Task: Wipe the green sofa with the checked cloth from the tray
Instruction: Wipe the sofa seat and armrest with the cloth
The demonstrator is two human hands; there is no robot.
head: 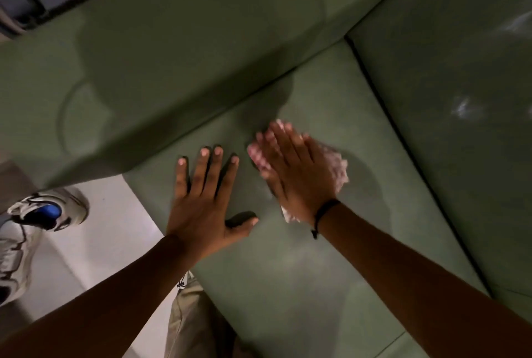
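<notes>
The checked cloth (335, 165) lies bunched on the seat cushion (302, 257) of the green sofa (172, 55), close to the crease where the seat meets the armrest (138, 75); its pink-and-white folds show only at the edges, around my right hand (299, 173). That hand lies flat on top of it, fingers extended and together, palm pressing down rather than gripping — nothing is pinched, the cloth is simply trapped under the palm. The blur on the fingertips suggests a stroke in progress, though I judge that only from the smear.

My left hand (204, 199) rests just beside it, spread wide on the bare cushion, holding nothing; I take it as a brace.

To do this well I would keep the palm pressure even so the cloth travels with the hand instead of rolling out behind the wrist; a loose corner already trails near the black wrist band (324, 213). I would work in overlapping passes from the armrest crease outward, towards the seam (403, 133) with the next cushion — pale smudges (465, 107) on that cushion look as if they need attention too. Beyond the sofa's edge, a white and blue trainer (47, 209) sits on the pale floor (100, 242).
</notes>
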